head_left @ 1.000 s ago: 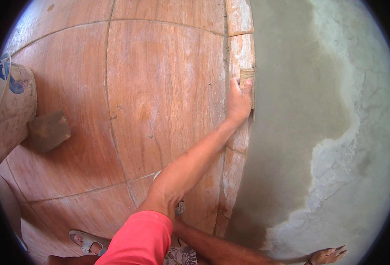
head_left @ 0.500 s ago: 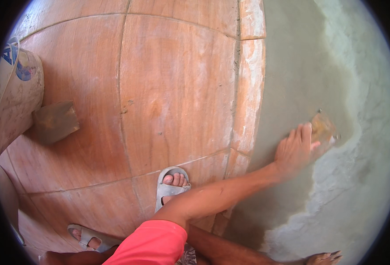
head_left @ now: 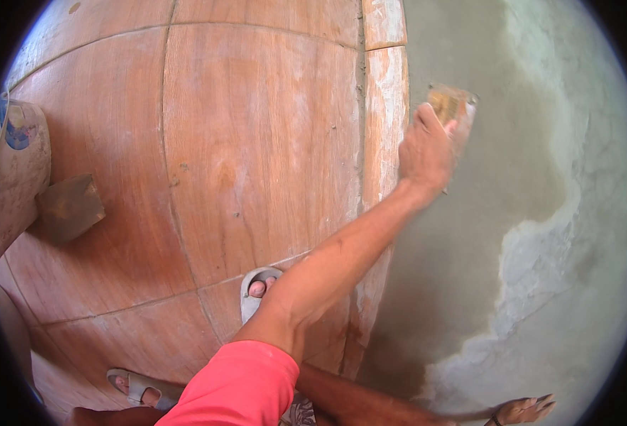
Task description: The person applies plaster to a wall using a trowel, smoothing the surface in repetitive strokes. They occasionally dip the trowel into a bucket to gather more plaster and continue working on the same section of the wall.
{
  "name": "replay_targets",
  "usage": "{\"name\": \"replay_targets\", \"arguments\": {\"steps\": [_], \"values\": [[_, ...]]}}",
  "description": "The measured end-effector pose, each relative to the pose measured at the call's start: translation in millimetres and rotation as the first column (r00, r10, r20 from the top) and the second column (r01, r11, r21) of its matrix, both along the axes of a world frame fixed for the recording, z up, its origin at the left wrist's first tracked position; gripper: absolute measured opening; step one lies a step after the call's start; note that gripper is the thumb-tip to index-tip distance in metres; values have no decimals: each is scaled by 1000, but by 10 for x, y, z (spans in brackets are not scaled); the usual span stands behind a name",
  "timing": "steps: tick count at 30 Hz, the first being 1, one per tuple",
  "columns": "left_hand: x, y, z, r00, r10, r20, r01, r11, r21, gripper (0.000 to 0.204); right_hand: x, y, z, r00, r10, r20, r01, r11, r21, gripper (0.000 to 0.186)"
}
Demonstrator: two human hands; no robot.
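Observation:
My left hand grips a plastering trowel with a yellowish handle and a flat plate. The fingers wrap round the handle and hide much of it. The plate lies against a damp, dark grey band of plaster, close to a strip of narrow edge tiles. Low on the right, my right hand has its fingers stretched out over the lighter grey plaster, with a dark band at the wrist. It holds nothing that I can see.
Reddish wood-look tiles cover the left side. A dirty white bucket stands at the far left, a flat grey square piece against it. My sandalled feet are on the tiles below. A paler, drier patch of plaster runs along the right.
My left hand has swept the trowel away from me and to the left across the damp plaster, toward the edge tiles. My right hand has stayed almost where it was.

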State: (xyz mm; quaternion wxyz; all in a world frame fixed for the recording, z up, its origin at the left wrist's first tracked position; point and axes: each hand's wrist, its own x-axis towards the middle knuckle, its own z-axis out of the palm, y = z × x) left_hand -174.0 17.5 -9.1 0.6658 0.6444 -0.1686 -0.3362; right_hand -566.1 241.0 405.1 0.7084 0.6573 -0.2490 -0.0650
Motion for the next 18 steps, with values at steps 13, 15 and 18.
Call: {"name": "replay_targets", "arguments": {"steps": [13, 15, 18], "values": [[313, 129, -356, 992, 7, -125, -2, 999, 34, 40, 23, -54, 4, 900, 71, 430, -125, 987, 98, 63], [335, 21, -446, 997, 29, -66, -28, 1000, 10, 41, 37, -201, -118, 886, 106, 452, -162, 983, 87, 60], [29, -5, 47, 999, -42, 18, 43, 995, -86, 43, 60, -70, 2, 989, -28, 145, 43, 994, -101, 56]]}}
